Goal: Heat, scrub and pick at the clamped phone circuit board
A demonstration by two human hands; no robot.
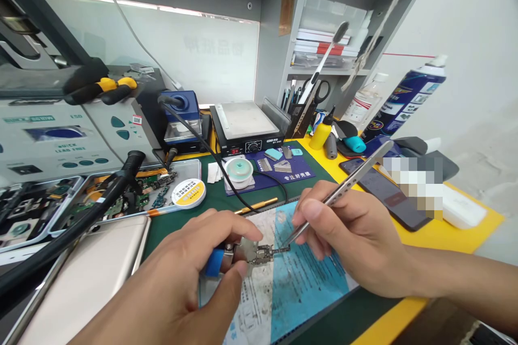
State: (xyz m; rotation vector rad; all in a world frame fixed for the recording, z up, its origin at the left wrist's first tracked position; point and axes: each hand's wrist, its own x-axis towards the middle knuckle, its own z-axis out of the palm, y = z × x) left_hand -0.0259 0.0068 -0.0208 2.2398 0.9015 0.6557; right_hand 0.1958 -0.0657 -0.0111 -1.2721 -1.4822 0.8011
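My left hand (182, 264) is closed around a small metal clamp (245, 250) with a blue part, its thumb and forefinger at the metal end. A small circuit board (263, 254) juts out from the clamp to the right, with a narrow arm at its far end. My right hand (343, 226) grips a pair of metal tweezers (338, 191) like a pen. The tweezers' tips point down at the narrow arm of the board; whether they touch it I cannot tell. Under both lies a stained blue and white printed sheet (311, 291).
Left stand a rework station (73, 135), trays of phone parts (137, 191) and a black hose (93, 215). Behind are a heating plate (246, 121), solder spool (238, 170) and gold pen-shaped tool (263, 205). A phone (384, 191) and spray can (404, 99) are right.
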